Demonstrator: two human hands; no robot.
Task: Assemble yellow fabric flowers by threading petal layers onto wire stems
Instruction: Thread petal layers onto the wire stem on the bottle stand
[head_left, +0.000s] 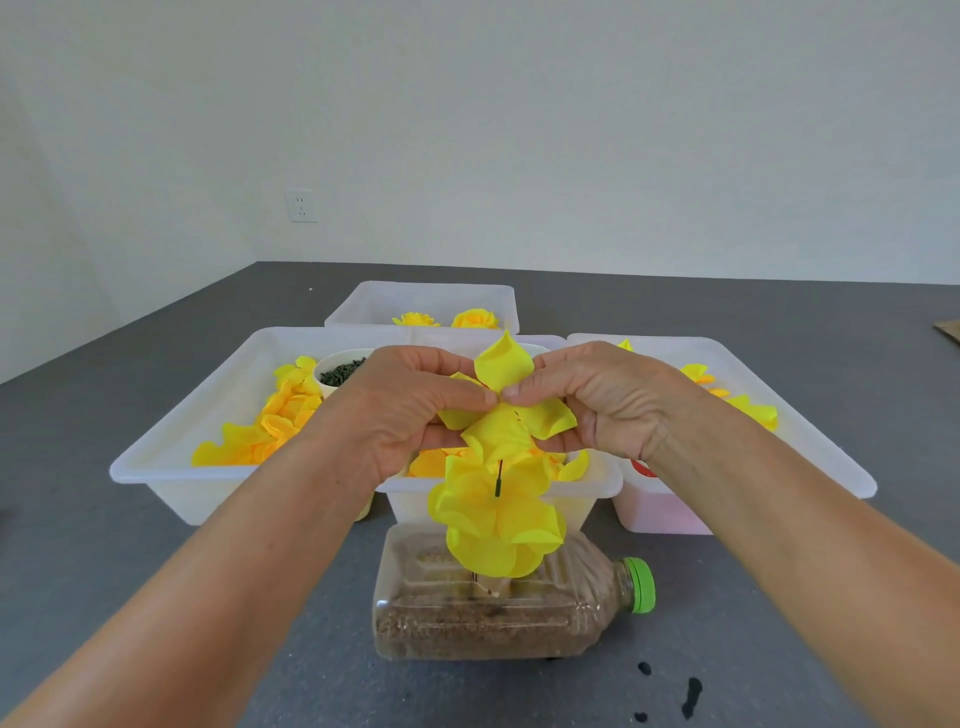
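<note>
My left hand (410, 410) and my right hand (608, 400) meet fingertip to fingertip and pinch a yellow petal layer (503, 400) between them, above the tip of a thin dark wire stem (498, 478). Lower on that stem sits a larger yellow petal layer (498, 525), spread wide. The stem stands in a clear plastic bottle (509, 608) that lies on its side, partly filled with brown grain, green cap to the right.
White bins stand behind: left bin (171, 457) with yellow petals and a small cup of dark green bits (340, 369), middle bin (597, 488), right bin (810, 431), far bin (431, 296) with two finished yellow flowers. Black spots (685, 696) mark the grey table.
</note>
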